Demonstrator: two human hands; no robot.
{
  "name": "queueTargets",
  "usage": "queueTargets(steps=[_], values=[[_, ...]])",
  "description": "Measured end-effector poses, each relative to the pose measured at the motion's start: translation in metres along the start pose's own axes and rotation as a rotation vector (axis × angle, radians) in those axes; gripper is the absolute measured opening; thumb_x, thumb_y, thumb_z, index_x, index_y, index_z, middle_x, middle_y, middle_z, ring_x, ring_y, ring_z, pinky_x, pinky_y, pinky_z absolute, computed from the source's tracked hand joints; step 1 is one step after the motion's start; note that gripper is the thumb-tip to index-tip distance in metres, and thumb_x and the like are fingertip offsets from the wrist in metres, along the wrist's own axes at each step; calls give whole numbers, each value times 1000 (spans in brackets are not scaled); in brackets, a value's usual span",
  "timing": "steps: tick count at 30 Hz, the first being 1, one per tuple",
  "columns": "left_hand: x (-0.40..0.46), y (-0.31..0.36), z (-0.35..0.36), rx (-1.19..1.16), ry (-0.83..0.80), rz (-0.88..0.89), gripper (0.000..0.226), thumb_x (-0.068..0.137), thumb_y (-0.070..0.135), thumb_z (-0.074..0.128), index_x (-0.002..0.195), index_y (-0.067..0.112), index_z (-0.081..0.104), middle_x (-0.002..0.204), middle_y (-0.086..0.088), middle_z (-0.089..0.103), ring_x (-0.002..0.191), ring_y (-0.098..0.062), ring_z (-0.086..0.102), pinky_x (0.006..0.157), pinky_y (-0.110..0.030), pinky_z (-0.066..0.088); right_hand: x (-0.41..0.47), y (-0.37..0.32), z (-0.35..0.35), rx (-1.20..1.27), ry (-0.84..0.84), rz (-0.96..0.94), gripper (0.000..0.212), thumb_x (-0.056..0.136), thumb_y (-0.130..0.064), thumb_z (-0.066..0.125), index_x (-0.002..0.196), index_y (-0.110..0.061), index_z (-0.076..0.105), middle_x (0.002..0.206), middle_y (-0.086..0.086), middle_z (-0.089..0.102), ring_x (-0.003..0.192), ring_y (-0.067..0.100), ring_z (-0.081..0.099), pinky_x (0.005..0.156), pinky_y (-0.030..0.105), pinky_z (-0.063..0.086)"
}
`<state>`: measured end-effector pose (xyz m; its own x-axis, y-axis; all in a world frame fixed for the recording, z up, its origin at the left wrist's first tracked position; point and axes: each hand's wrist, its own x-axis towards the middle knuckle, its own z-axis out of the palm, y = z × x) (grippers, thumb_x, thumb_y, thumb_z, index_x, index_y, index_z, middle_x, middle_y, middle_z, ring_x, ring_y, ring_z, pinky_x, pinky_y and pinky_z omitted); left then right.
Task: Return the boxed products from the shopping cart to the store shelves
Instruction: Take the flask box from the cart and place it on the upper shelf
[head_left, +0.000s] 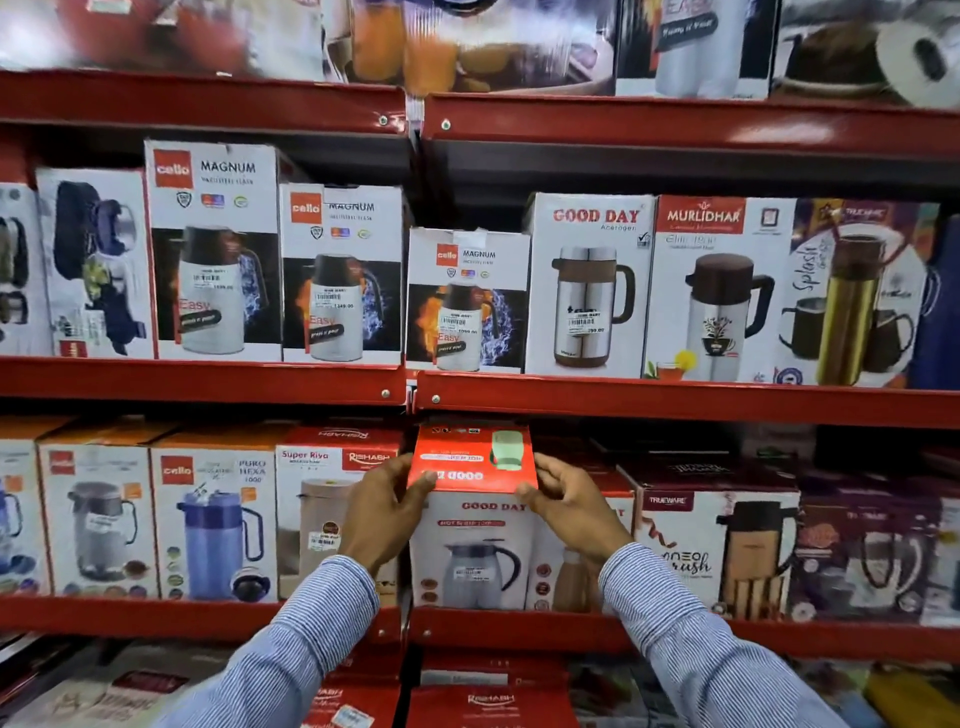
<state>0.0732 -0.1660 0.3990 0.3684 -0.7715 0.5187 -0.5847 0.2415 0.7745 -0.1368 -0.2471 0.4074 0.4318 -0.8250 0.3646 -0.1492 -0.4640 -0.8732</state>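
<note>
A white and red Good Day flask box (475, 535) stands on the lower red shelf (519, 626), between a Rishabh Super Riva box (322, 499) and a Trueware box (727, 551). My left hand (387, 512) grips its top left corner, thumb on the red lid. My right hand (569, 501) holds the top right corner. Both blue striped sleeves reach up from the bottom of the view. The shopping cart is out of sight.
The shelf above (675, 397) carries Cello Magnum boxes (215, 249), a Good Day box (589, 286) and a Murlidhar box (719, 291), packed side by side. More Cello boxes (215, 519) fill the lower shelf at left. Red boxes (488, 701) lie below.
</note>
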Motion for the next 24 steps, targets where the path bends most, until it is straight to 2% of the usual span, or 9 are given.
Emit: queueTargets(steps=[3,6,9,11,13,15,18,21,24], values=[[11,-4,9,57,57,28,46,90,32,66,132,18,56,125,-1,70,104,-11,67,90,-27,54,16,3,-3,-75,-6,0,40,88,-6,63,109,-40,55,98,-26,68,99,-10,64,72,3,48],[17,-6,15,183,100,85,43,89,29,67,130,18,59,125,-4,70,103,-13,67,82,-19,54,30,5,-1,-139,1,15,37,88,-16,64,123,-28,57,113,-13,67,115,7,60,85,13,48],[20,-9,22,220,111,92,40,89,23,67,128,18,60,119,-7,73,100,-17,71,83,-23,56,39,5,0,-210,1,35,46,87,-27,66,130,-19,54,123,-5,66,118,14,59,101,35,48],[21,-11,28,249,96,89,47,87,23,69,132,17,57,122,-7,71,105,-19,70,86,-22,52,40,6,1,-251,-12,44,55,83,-34,69,132,-17,50,115,-18,63,105,1,59,93,23,50],[21,-12,33,269,74,92,56,85,24,71,138,15,53,131,-6,66,116,-21,65,96,-25,49,40,6,3,-265,-37,47,73,80,-37,73,141,-17,39,110,-23,56,97,-6,54,83,9,42],[19,-13,35,274,45,70,63,85,26,71,142,15,47,141,-6,59,127,-21,57,106,-32,46,38,9,6,-255,-54,53,84,77,-37,75,145,-16,31,117,-13,57,110,4,55,92,18,41],[10,-12,37,290,23,44,70,86,30,70,148,18,37,151,-7,47,138,-22,46,113,-35,38,24,12,9,-241,-35,24,85,79,-38,73,148,-20,26,126,-12,51,126,13,50,99,25,40],[-16,-12,43,391,6,85,76,89,39,63,153,28,23,166,-4,17,151,-22,22,120,-38,26,-4,27,8,-461,11,-113,91,84,-49,62,153,-23,7,157,-10,20,147,14,18,117,30,20],[-61,-13,55,525,3,226,76,90,46,53,154,34,13,168,-2,4,154,-23,11,124,-44,21,-42,54,2,-795,21,-247,88,89,-52,49,152,-25,-6,162,-5,-15,150,15,-9,122,33,3]])
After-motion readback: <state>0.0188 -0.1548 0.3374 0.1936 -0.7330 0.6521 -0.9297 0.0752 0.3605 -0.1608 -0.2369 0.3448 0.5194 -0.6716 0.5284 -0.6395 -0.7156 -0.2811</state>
